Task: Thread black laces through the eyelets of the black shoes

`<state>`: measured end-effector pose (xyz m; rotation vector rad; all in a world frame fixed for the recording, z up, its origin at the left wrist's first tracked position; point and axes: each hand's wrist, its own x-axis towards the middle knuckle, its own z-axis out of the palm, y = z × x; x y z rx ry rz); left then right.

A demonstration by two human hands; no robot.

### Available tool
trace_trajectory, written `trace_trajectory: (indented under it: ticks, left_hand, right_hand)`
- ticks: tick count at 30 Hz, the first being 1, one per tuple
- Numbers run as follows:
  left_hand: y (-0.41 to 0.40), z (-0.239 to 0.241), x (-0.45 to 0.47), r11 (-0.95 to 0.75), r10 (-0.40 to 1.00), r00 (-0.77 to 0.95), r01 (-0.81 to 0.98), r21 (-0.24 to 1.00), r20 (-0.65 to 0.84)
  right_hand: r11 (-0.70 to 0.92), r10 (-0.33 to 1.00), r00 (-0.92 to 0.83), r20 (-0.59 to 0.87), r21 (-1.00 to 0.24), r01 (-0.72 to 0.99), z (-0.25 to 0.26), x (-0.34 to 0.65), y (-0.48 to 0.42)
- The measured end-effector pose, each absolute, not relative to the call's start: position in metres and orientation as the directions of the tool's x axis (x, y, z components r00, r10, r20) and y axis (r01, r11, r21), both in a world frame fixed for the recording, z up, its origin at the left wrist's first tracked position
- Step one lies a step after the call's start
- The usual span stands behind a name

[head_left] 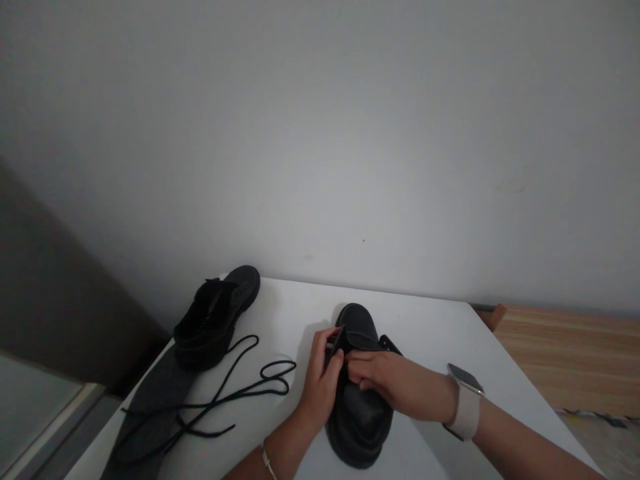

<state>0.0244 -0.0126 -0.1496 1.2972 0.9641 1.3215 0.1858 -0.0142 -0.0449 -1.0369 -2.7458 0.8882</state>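
A black shoe (pixel 361 325) stands on the white table (pixel 430 320), toe pointing away from me. My left hand (pixel 320 387) grips its left side flap near the lace holes, fingers pinched. My right hand (pixel 387 378) reaches across the shoe's opening, fingers curled on the tongue or a lace end; what they pinch is too small to tell. A watch sits on my right wrist. A second black shoe (pixel 216 317) rests at the table's far left corner. A loose black shoelace (pixel 235 393) lies between the two shoes.
A dark insole or cloth strip (pixel 150 407) lies along the table's left edge under the lace. A plain white wall rises behind the table. A wooden surface (pixel 570 353) sits lower to the right. The floor drops away on the left.
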Motion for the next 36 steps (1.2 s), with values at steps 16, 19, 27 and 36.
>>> trace_trajectory:
  ticks: [16,19,27,36]
  left_hand:
    - [-0.014,-0.140,0.022,-0.099,0.981,0.149,-0.185,0.978,0.128]
    - [-0.014,-0.141,0.022,-0.087,0.977,0.172,-0.210,0.974,0.125]
    - [-0.009,-0.148,0.026,-0.122,0.980,0.134,-0.169,0.978,0.146]
    - [-0.015,-0.143,0.027,-0.117,0.989,0.071,-0.168,0.979,0.131]
  right_hand:
    - [0.462,0.773,-0.633,0.041,-0.720,0.518,-0.036,0.185,-0.064]
    - [0.520,0.815,-0.574,0.079,-0.539,0.663,-0.063,0.187,-0.083]
    - [0.637,0.771,-0.560,0.303,-0.390,0.665,-0.108,0.174,-0.093]
    - [0.073,0.972,0.220,0.086,-0.995,0.065,-0.060,0.191,-0.105]
